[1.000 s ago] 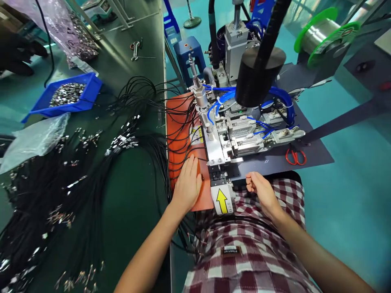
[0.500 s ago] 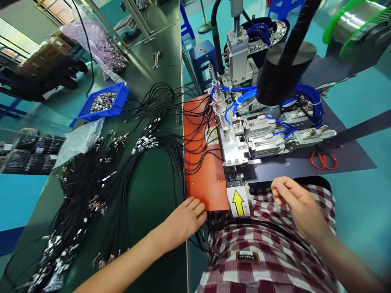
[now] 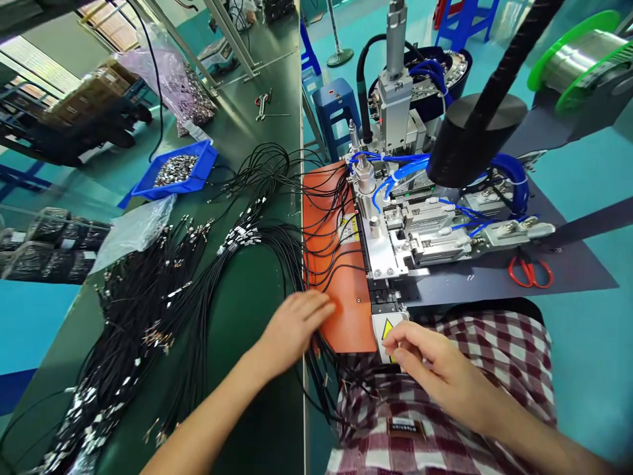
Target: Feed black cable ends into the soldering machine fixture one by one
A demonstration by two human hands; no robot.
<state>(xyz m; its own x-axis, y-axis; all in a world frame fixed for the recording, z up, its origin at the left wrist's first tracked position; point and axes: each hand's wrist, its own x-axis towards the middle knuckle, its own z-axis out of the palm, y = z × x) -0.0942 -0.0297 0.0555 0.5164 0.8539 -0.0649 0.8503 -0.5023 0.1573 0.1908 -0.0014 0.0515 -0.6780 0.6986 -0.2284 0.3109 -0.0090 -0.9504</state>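
My left hand (image 3: 297, 323) reaches over the black cables (image 3: 291, 264) at the table's edge. Its fingers, slightly smeared, stretch onto the orange plate (image 3: 341, 323); the palm hides part of the bundle, whose ends hang below it. My right hand (image 3: 438, 369) is closed, thumb and fingers bent together, with nothing visible in it. Its fingertips are in front of the white label with a yellow arrow (image 3: 388, 326) on the machine's near end. Several cables cross the orange plate toward the metal machine (image 3: 380, 244).
On the green table (image 3: 242, 316) lie a large cable heap (image 3: 133, 310), a blue tray (image 3: 208, 161) of small metal parts, and tools (image 3: 263, 105). Red-handled scissors (image 3: 531, 274) rest on the grey board at right. Behind are a wire spool (image 3: 576, 59) and a blue stool (image 3: 336, 99).
My right hand has moved left, from above the lap to the arrow label. My left hand has shifted slightly up and left, with its fingers more stretched. The view has shifted slightly.
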